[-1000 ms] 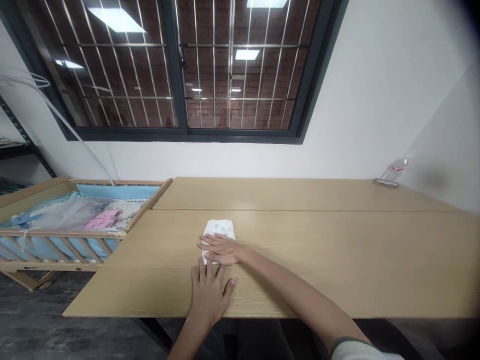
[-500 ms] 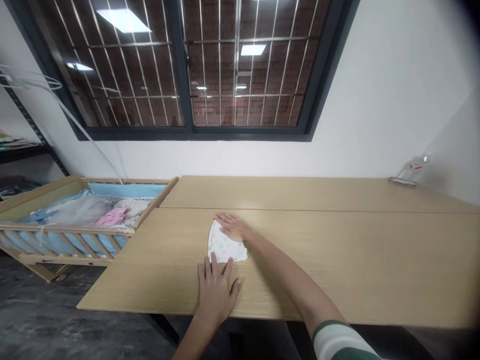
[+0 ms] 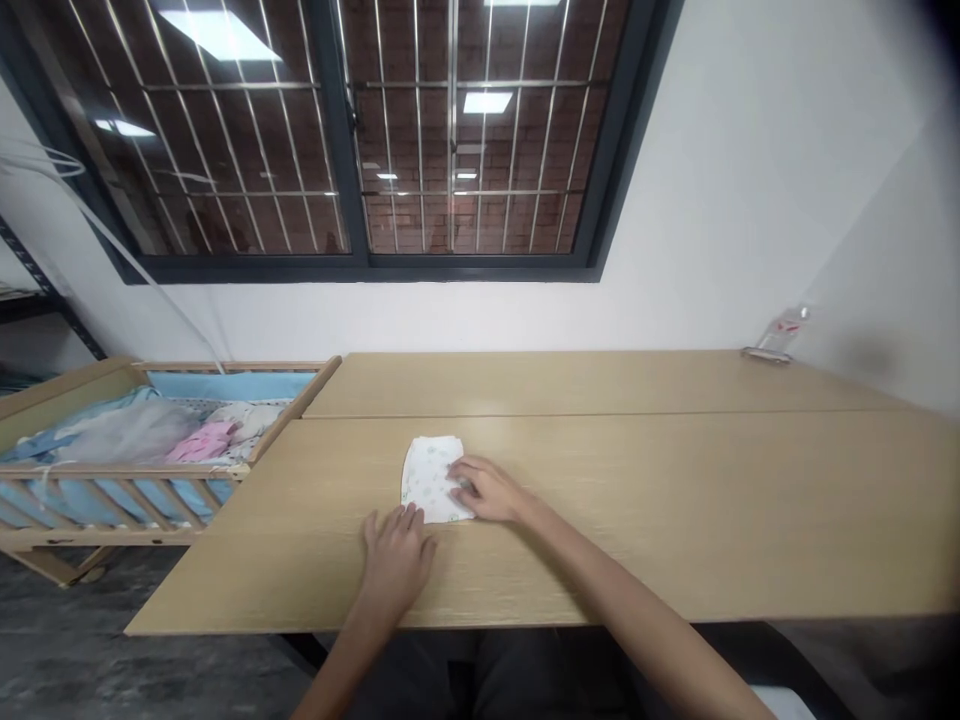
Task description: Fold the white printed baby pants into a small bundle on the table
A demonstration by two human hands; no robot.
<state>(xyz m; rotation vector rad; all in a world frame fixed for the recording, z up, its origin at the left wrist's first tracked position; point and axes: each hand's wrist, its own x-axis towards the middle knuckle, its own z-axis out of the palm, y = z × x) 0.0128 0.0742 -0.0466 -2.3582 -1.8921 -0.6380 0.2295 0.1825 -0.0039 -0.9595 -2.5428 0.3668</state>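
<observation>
A small, flat piece of white cloth (image 3: 431, 478) with a faint green print lies on the wooden table (image 3: 637, 510). Its left edge is curved, and whether it is folded I cannot tell. My left hand (image 3: 396, 555) rests palm down at the cloth's lower left corner, fingertips touching the edge and fingers slightly bent. At the right side, my right hand (image 3: 487, 488) reaches over the edge, with bent fingers and thumb apart on the fabric. Part of the cloth's right edge is hidden beneath that hand.
Left of the table stands a wooden crib (image 3: 120, 470) with blue lining and a pink cloth (image 3: 204, 441) among other fabrics. A clear plastic bottle (image 3: 784, 328) leans at the back right corner. Behind the table is a barred window (image 3: 360, 259).
My right hand has drawn back from the cloth's top to its right side, its flat fingers now bent. My left hand has shifted to the lower left corner. The view has turned slightly right.
</observation>
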